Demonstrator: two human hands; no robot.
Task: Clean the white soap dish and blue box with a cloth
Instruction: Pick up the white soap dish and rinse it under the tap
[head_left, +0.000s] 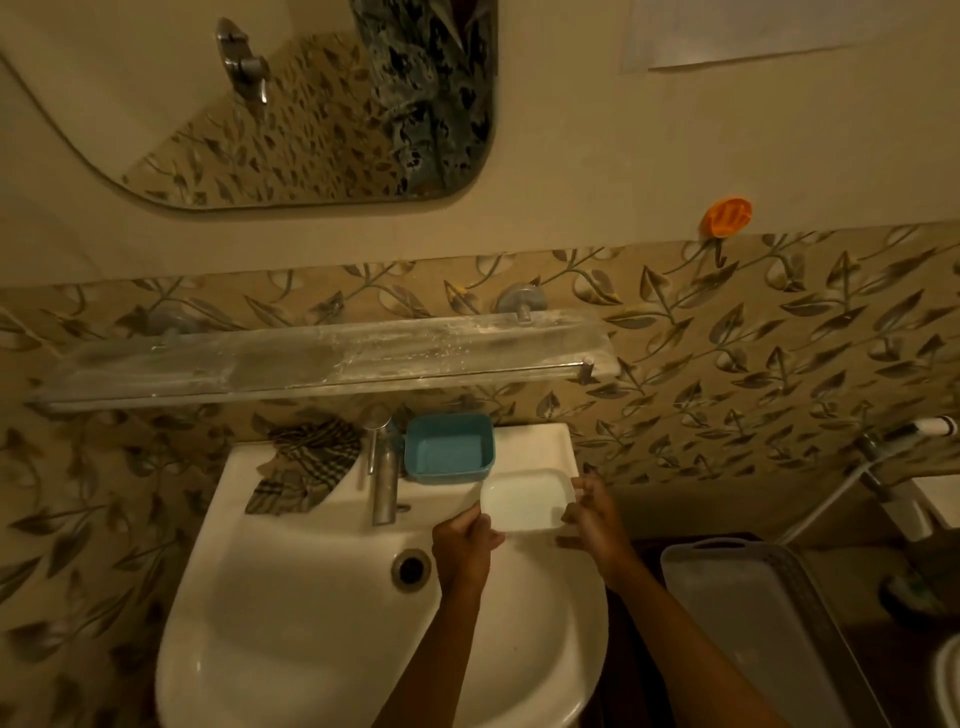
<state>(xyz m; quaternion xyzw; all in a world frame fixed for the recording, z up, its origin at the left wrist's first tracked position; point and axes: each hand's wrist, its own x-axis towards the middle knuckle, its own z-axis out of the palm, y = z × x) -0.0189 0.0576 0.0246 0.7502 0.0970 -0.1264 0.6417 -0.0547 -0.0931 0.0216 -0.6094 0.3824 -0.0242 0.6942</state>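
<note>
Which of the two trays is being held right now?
The white soap dish, gripped at its ends by the left hand and right hand. The blue box sits untouched behind it, beside the tap.

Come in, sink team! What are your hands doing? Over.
Copy: left hand and right hand both grip white soap dish at sink edge. Behind it, blue box beside tap. Left of tap, cloth untouched; nothing blocking.

Domestic bathroom. Identified by white basin (218, 597) with steel tap (384, 483) and drain (411, 567), set against leaf-patterned tiles (753, 364); clouded glass shelf (311, 358) just above; mirror (291, 130) higher up on the plain wall (571, 130); orange holder (725, 215) stuck to the same wall at right.
</note>
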